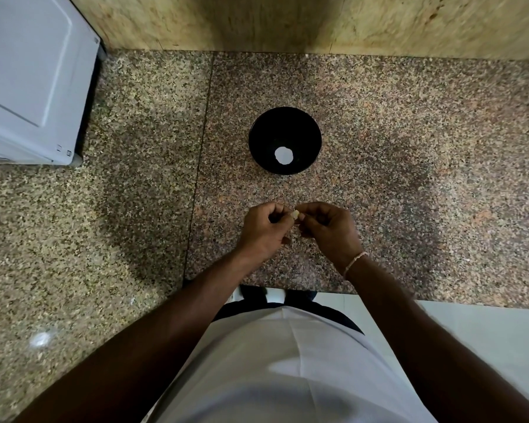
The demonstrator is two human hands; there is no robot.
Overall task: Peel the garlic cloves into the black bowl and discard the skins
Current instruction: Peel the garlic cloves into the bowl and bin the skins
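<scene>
I can read no text, label, brand or number anywhere in my view. The only sign-like marks I find are two small square symbols at the near corner of the white appliance (34, 87) on the counter, one at its edge and one just beside it; both are too small and blurred for me to make out what they show.
</scene>
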